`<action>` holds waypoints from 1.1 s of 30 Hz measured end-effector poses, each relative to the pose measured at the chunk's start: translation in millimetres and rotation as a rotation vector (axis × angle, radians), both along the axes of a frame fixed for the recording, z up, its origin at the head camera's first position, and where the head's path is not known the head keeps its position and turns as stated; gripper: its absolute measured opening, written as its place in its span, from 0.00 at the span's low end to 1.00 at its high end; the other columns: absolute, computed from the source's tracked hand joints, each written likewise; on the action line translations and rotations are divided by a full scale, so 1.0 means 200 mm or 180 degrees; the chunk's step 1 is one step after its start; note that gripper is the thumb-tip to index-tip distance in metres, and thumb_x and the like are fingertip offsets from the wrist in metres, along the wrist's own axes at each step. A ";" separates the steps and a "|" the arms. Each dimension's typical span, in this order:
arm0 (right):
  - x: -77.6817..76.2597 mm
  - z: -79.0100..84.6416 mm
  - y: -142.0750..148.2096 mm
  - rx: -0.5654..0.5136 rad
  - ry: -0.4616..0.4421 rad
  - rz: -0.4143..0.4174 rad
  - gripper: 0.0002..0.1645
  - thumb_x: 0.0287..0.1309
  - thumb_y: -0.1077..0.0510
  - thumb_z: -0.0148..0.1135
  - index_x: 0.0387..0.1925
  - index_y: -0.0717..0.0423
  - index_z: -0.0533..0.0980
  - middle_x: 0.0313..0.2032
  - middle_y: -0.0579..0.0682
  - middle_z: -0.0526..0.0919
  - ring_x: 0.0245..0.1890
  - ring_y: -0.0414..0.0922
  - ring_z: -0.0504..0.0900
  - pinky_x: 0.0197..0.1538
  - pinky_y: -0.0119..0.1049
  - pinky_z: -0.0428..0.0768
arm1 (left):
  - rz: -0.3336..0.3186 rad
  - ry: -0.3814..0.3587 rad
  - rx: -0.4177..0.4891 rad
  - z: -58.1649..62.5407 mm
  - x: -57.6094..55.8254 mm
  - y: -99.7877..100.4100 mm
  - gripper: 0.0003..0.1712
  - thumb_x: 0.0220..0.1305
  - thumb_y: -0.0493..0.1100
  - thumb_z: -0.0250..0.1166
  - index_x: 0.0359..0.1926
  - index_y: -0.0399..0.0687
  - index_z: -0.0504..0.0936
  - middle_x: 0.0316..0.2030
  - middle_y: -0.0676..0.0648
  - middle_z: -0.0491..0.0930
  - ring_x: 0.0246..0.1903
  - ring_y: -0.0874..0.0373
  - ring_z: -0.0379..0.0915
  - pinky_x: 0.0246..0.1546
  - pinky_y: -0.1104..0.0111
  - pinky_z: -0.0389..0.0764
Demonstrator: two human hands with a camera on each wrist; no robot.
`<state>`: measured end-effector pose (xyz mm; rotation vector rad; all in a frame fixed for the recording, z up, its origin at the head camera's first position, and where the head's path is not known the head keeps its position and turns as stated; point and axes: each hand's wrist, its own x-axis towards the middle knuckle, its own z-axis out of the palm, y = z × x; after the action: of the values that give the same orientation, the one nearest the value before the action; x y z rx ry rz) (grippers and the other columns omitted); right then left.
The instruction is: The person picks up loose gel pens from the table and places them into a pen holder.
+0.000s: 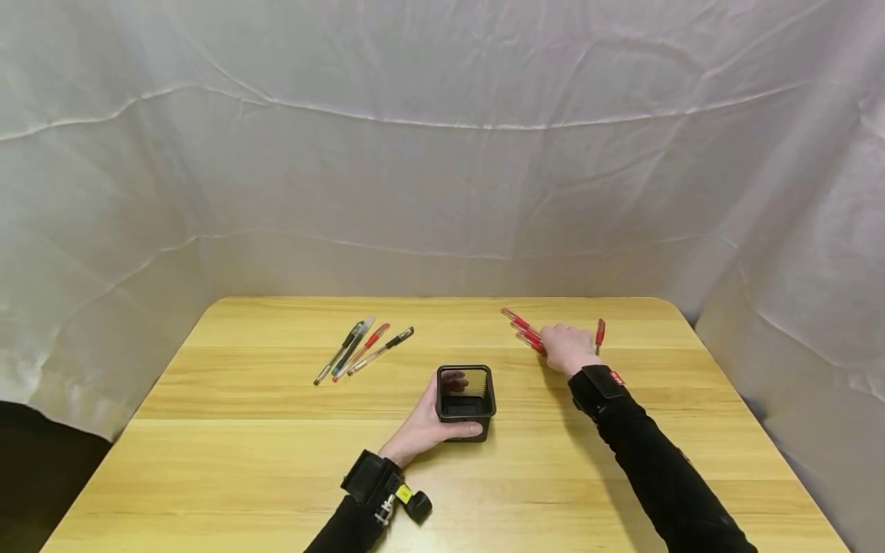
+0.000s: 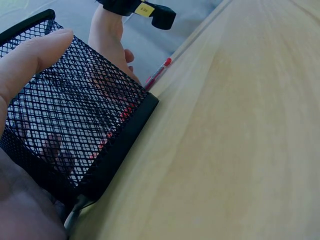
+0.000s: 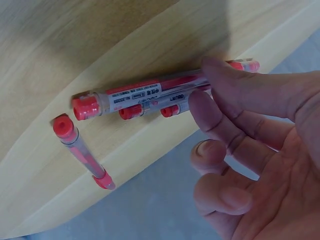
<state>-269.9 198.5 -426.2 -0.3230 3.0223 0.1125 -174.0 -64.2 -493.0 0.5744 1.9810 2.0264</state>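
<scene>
The left hand (image 1: 420, 432) grips a black mesh pen holder (image 1: 470, 417) around its left side, with the thumb across the near wall and the other fingers showing through the mesh at the far wall. The pen holder stands upright near the middle of the wooden table (image 1: 228, 461), its opening facing up.

The right hand (image 1: 568, 348) is on the far right part of the table, well apart from the pen holder. Its thumb and index finger pinch a red pen (image 3: 135, 95) by the barrel, while the other fingers are bent and hold nothing. Two more red pens (image 3: 132, 111) lie close alongside the pinched one; in the head view these three slant from far left towards the hand, which hides their near ends. A separate red pen (image 1: 600, 336) lies just right of the hand, pointing roughly from near to far.

On the far left part of the table, four pens lie in a loose fan: a black-capped pen (image 1: 342, 347), a dark pen (image 1: 349, 349) with a greyish far end, a red-capped pen (image 1: 374, 339) and another black-capped pen (image 1: 396, 340) on the right. Both wrists wear black straps (image 1: 598, 388) below black sleeves (image 1: 664, 468). A pale curtain (image 1: 442, 192) hangs behind the table.
</scene>
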 end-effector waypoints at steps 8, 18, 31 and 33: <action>0.00 -0.01 -0.02 0.0119 0.0035 0.0013 0.07 0.50 0.60 0.59 0.23 0.55 0.69 0.27 0.55 0.76 0.25 0.51 0.71 0.24 0.47 0.69 | -0.0004 0.0030 0.0016 0.00 0.00 0.00 0.48 0.41 0.43 0.73 0.61 0.48 0.55 0.57 0.40 0.62 0.58 0.46 0.59 0.59 0.52 0.61; 0.02 -0.02 -0.03 0.0130 0.0070 0.0087 0.07 0.48 0.58 0.60 0.24 0.55 0.70 0.26 0.54 0.75 0.25 0.51 0.71 0.26 0.48 0.69 | -0.0001 0.0058 0.0010 0.00 0.00 0.00 0.48 0.41 0.43 0.73 0.61 0.49 0.55 0.58 0.40 0.62 0.58 0.46 0.59 0.59 0.51 0.61; 0.11 0.00 -0.01 -0.0274 0.0403 0.0134 0.08 0.47 0.58 0.60 0.22 0.53 0.68 0.23 0.51 0.75 0.22 0.48 0.70 0.21 0.43 0.65 | 0.0012 0.0045 -0.0058 0.02 0.01 -0.01 0.49 0.39 0.45 0.74 0.61 0.50 0.55 0.58 0.41 0.62 0.58 0.46 0.59 0.59 0.52 0.61; 0.12 0.01 -0.01 -0.0377 0.0437 0.0081 0.08 0.46 0.59 0.59 0.21 0.52 0.68 0.21 0.50 0.73 0.21 0.47 0.67 0.21 0.41 0.62 | 0.0000 0.0055 -0.0039 0.02 0.01 -0.01 0.49 0.40 0.45 0.74 0.61 0.49 0.55 0.58 0.40 0.62 0.58 0.45 0.59 0.60 0.51 0.61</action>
<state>-245.1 197.0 -425.0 -0.3785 3.1687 -0.0446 -172.7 -65.4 -489.8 0.5913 2.0017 2.0147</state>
